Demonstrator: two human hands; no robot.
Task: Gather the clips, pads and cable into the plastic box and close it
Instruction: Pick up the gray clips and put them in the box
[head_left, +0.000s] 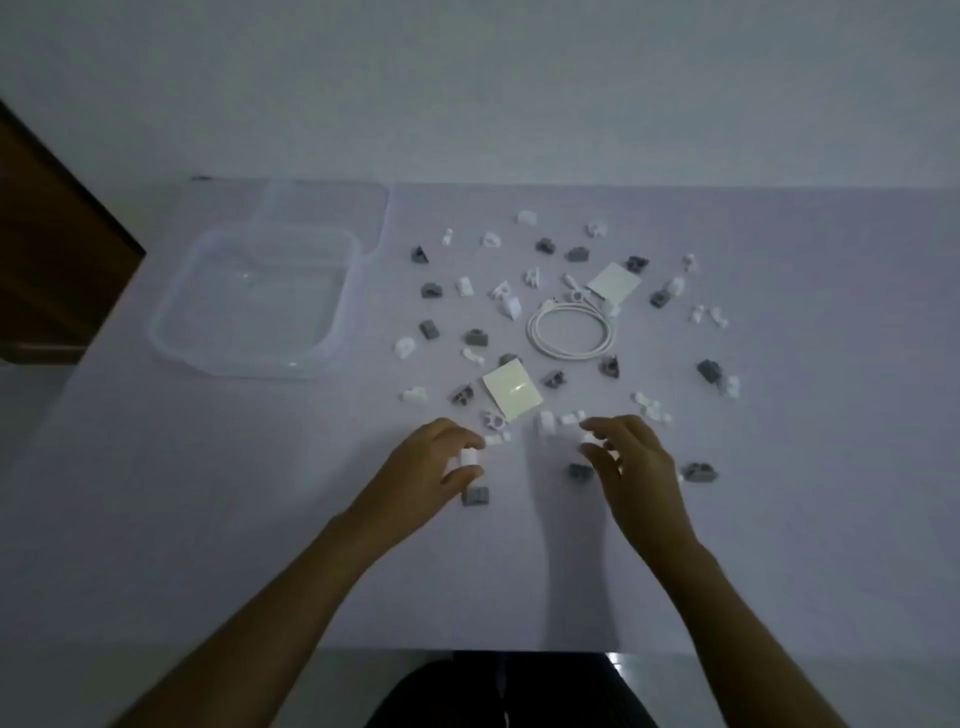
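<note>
Both hands reach over the near part of a pale worktop (208, 519) in dim light. The left hand (426, 478) pinches a small white clip (470, 458) between thumb and fingers (465, 434), just above a grey clip (476, 496) that lies on the worktop. The right hand (631, 467) is curled with its fingertips closed on another small white piece (588, 439); what exactly it is cannot be told. A grey clip (580, 471) lies right beside that hand's thumb.

Many more white and grey clips are scattered across the middle and right of the worktop. Among them lies a coiled white cable (570, 332), with one square pad (614, 283) just behind it and a second pad (512, 392) nearer the hands.

The clear plastic box (171, 312) sits open at the left, well apart from both hands. Its clear lid (332, 208) rests behind it, partly under the box's far edge.
</note>
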